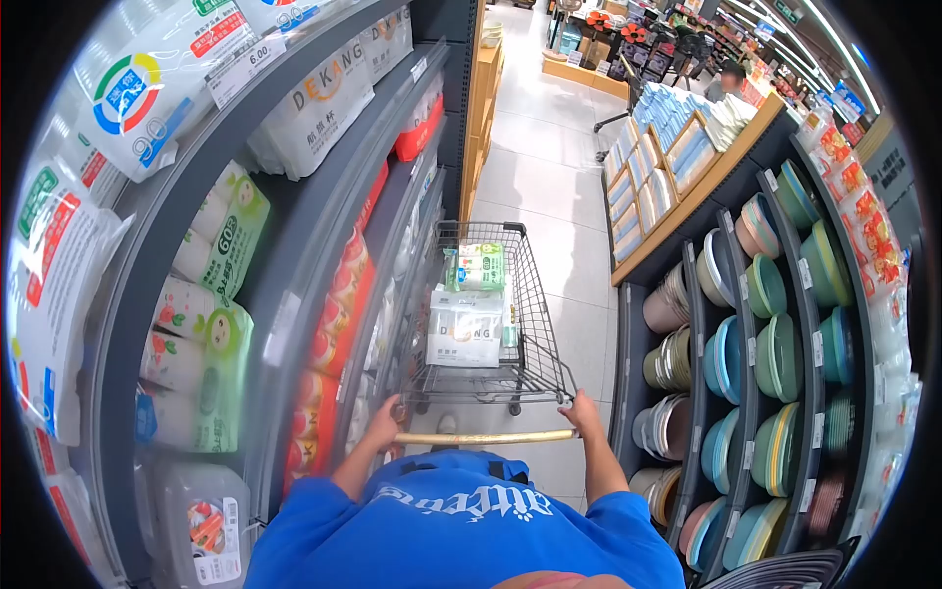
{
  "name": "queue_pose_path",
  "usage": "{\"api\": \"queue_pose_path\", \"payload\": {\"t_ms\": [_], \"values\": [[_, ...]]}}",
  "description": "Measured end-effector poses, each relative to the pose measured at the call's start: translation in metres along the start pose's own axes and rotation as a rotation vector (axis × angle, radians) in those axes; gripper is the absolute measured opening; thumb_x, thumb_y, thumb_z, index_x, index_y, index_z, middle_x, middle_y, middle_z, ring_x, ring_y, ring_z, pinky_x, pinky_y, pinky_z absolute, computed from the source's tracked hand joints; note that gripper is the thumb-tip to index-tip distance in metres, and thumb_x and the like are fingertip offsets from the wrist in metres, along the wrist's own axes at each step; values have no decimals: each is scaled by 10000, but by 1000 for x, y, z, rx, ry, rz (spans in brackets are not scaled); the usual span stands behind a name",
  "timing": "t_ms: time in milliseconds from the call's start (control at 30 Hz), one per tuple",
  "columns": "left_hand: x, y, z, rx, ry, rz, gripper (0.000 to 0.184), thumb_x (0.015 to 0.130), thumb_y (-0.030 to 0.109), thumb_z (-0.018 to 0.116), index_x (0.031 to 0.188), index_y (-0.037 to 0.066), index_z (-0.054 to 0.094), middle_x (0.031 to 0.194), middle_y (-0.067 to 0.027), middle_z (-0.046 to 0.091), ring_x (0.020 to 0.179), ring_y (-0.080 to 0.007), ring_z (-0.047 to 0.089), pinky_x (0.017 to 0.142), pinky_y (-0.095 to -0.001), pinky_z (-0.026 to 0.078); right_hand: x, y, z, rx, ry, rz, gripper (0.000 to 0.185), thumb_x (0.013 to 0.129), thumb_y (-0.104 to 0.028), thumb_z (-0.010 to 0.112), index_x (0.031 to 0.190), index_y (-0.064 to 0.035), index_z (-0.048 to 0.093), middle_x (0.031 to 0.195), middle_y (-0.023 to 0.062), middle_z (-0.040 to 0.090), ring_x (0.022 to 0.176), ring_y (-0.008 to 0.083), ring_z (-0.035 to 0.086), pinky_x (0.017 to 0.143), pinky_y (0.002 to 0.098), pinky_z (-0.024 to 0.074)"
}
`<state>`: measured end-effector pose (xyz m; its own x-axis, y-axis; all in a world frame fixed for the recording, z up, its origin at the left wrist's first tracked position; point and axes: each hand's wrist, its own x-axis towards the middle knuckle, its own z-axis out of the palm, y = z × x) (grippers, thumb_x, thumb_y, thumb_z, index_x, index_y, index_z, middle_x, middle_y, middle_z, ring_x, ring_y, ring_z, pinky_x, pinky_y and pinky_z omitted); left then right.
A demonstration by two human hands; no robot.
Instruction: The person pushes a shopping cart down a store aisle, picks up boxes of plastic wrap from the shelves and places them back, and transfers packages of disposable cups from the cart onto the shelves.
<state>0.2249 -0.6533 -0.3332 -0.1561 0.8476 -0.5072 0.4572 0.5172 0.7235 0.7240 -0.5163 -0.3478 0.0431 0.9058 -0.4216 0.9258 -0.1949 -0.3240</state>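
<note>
A black wire shopping cart [538,324] stands in front of my body, with a pale handle bar [491,437] across its near side. My left hand [386,424] is closed round the cart's frame at the left end of the handle. At the right end, my right hand [583,414] grips the frame in the same way. Inside the basket lies a white DEKANG pack [463,329], and beyond it a green and white pack of rolls [480,265].
Shelves of plastic-wrapped packs [226,226] line the left side. Coloured basins and bowls [775,353] fill the right shelves. A tiled aisle [535,167] runs ahead. Folded towels [677,128] sit on a wooden display, with a person [729,82] behind it.
</note>
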Motion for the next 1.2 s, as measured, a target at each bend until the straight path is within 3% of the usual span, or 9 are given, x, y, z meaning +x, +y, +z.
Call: {"api": "queue_pose_path", "payload": {"t_ms": [100,233,267,433,700,900,1033,1133,1200], "values": [[-32,7,-1,192,84,52,733,835,30,651,1515,130,396,1239,-289,624,1058,-396,663,901,-427,522,-16,7,13,28,-28,-21,647,735,-257,884,1132,70,491,1032,309,669,1019,468,646,860,506,534],[-52,9,12,663,156,-35,812,806,200,755,1521,140,376,1491,-284,378,1251,-440,530,1000,-493,478,-34,31,36,13,-22,-98,648,735,-223,887,1133,81,476,927,279,678,931,459,661,808,514,533],[-52,10,12,622,106,-45,844,794,252,772,1526,152,362,1561,-252,249,1361,-452,405,1044,-536,440,-39,35,42,23,-29,-97,652,737,-226,886,1134,84,472,917,276,680,922,458,663,802,511,535],[-63,-7,25,860,62,164,782,771,239,762,1473,130,434,1554,-209,299,1423,-417,319,1059,-558,417,-83,36,53,-3,23,-174,655,760,-241,872,1143,89,455,882,271,688,900,465,674,779,503,552],[-113,-49,40,993,50,463,595,769,222,725,1334,120,569,1541,-157,349,1445,-358,304,1084,-613,366,-150,48,82,7,-15,-58,615,769,-254,865,1123,70,482,961,302,681,938,487,662,810,519,551],[-133,-75,56,869,3,204,574,766,205,720,1299,66,560,1579,-183,286,1462,-335,290,1052,-675,364,-202,64,109,2,12,-116,579,776,-221,851,1119,75,490,955,310,676,947,482,660,806,521,551],[-167,-66,58,847,114,193,503,775,174,696,1250,44,595,1597,-230,234,1423,-461,324,1025,-563,469,-235,67,121,31,18,-122,520,796,-178,822,1106,80,494,899,297,678,906,486,660,780,522,547],[-177,-64,55,922,-64,7,460,799,176,669,1237,36,637,1603,-247,217,1355,-529,385,994,-492,515,-255,72,131,50,31,-130,484,804,-144,801,1103,77,492,896,297,676,889,492,656,772,532,541],[-180,-84,61,959,-46,36,457,810,183,653,1243,37,654,1607,-241,218,1307,-530,432,972,-487,528,-267,70,134,53,37,-121,462,812,-125,783,1110,65,485,902,292,677,897,487,658,778,536,541]]}}
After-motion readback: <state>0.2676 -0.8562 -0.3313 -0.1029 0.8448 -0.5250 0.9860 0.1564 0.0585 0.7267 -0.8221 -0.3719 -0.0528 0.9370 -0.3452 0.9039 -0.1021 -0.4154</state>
